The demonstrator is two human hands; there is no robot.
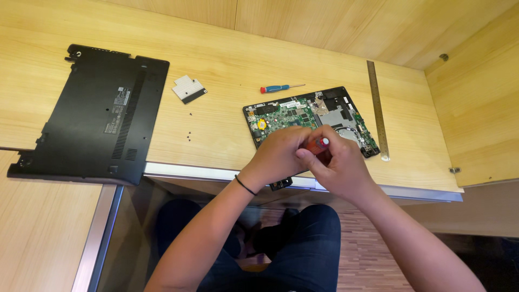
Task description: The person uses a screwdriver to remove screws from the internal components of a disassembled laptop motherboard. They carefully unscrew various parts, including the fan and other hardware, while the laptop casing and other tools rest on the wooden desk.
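Hands, left (278, 154) and right (338, 167), together, clamped on one orange screwdriver (318, 144) over one opened laptop (303, 116).

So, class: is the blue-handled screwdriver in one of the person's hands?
No, the blue-handled screwdriver lies alone on the desk, above the open laptop.

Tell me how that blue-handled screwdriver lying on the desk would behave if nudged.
The blue-handled screwdriver looks small and light, so it would likely slide easily on the smooth wooden desk. Its round handle would probably let it roll. The thin shaft seems stiff.
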